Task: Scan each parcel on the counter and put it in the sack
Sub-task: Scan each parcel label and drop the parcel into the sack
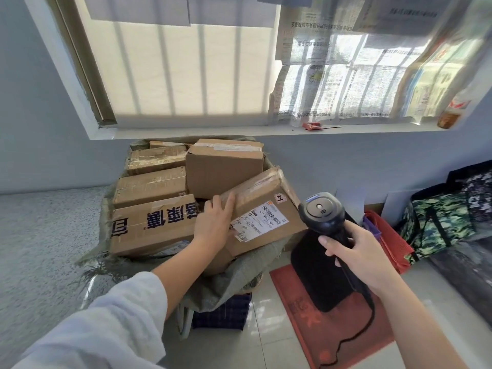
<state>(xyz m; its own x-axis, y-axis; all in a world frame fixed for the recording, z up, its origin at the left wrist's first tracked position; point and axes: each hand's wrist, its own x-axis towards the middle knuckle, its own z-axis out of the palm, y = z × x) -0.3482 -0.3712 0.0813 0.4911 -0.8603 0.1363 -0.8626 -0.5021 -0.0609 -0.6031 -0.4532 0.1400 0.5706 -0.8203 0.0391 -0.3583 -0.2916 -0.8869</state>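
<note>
A grey-green woven sack [229, 283] stands open below the window, filled with several brown cardboard parcels. The nearest parcel [269, 209] lies tilted at the sack's right side, its white shipping label facing up. My left hand [214, 222] rests flat on the left part of this parcel, fingers straight. My right hand [354, 251] grips the handle of a black barcode scanner [322, 211], whose head sits just right of the label. A big box with blue characters [154, 225] lies at the sack's front left.
The speckled grey counter [40, 249] runs along the left. A red mat [327, 323] lies on the tiled floor under the scanner's cable. Camouflage bags [439, 225] and a red bag [388, 235] stand at the right. A window sill [239, 131] runs above the sack.
</note>
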